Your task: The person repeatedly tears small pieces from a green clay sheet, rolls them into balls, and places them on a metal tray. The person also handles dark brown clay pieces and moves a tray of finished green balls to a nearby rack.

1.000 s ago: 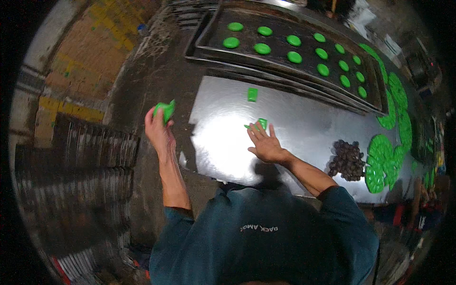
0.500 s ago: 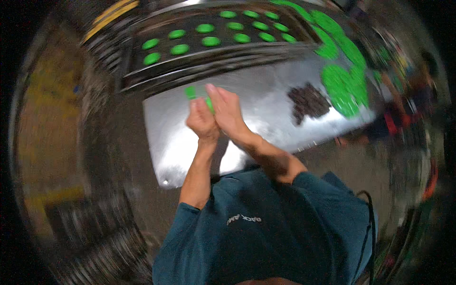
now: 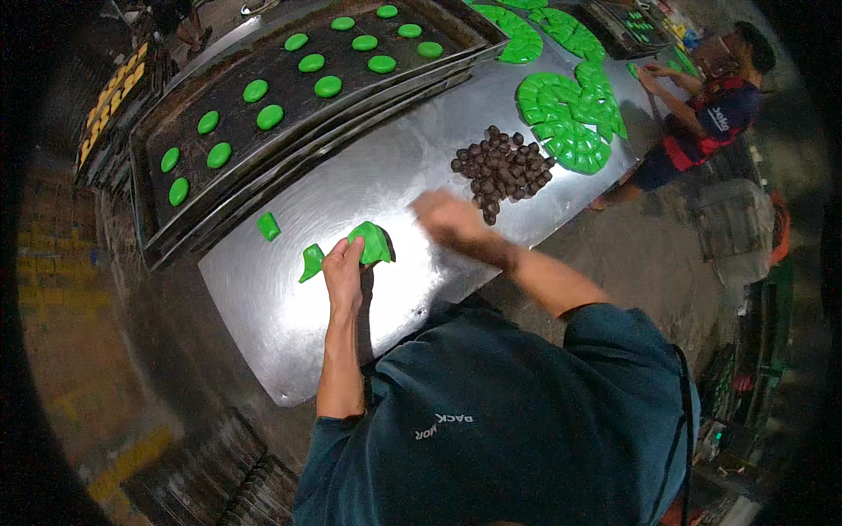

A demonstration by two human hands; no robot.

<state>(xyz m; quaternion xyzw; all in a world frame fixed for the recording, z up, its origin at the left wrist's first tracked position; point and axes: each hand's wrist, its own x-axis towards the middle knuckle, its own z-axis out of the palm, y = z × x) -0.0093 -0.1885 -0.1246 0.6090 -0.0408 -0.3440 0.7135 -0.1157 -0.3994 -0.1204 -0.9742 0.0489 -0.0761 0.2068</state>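
Observation:
My left hand (image 3: 343,268) pinches a flattened piece of green dough (image 3: 372,243) between thumb and fingers, low over the metal table. Right beside that hand lies a second scrap of green dough (image 3: 311,262), and a small green dough block (image 3: 268,226) rests farther left. My right hand (image 3: 454,219) is smeared by motion, so its fingers and anything in them cannot be made out. It is nearest to a heap of dark brown filling balls (image 3: 507,170), just left of the heap's near end.
Stacked black baking trays (image 3: 289,101) run along the table's far left side, the top one bearing rows of green dough rounds. Cut green dough slabs (image 3: 574,123) lie at the far right. A co-worker (image 3: 715,105) handles green dough there. Yellow pieces fill another tray (image 3: 114,96).
The hands, together over the table before, have come apart. My right hand has swung right toward the brown balls, while my left keeps the green dough. The whole view has turned.

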